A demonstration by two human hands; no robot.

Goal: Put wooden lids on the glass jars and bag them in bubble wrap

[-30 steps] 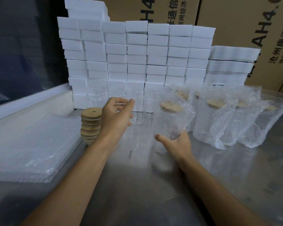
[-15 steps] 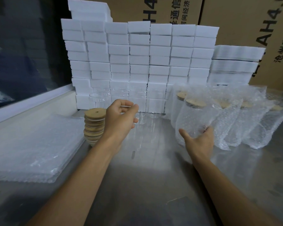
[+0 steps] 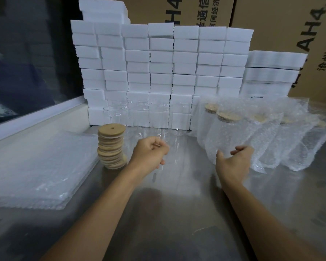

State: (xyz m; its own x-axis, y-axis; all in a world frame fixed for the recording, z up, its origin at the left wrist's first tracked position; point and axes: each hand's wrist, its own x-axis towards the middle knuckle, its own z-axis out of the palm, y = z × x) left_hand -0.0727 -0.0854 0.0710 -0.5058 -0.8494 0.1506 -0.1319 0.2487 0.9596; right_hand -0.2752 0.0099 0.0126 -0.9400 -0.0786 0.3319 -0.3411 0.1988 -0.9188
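Standing in a leaning row on the right of the steel surface (image 3: 177,213), at least five bagged jars (image 3: 271,138) show wooden lids through bubble wrap. One stack of wooden lids (image 3: 111,146) sits left of centre, too many to count exactly; about five bare glass jars (image 3: 139,117) line up behind it. One pile of flat bubble bags (image 3: 36,166) lies far left. The left hand (image 3: 149,155) has its fingers curled round a clear jar; the right hand (image 3: 233,162) has fingers spread loosely against the nearest bagged jar (image 3: 226,136). White foam blocks (image 3: 158,72) stand behind; cardboard cartons (image 3: 280,19) read "AH4" with Chinese characters.
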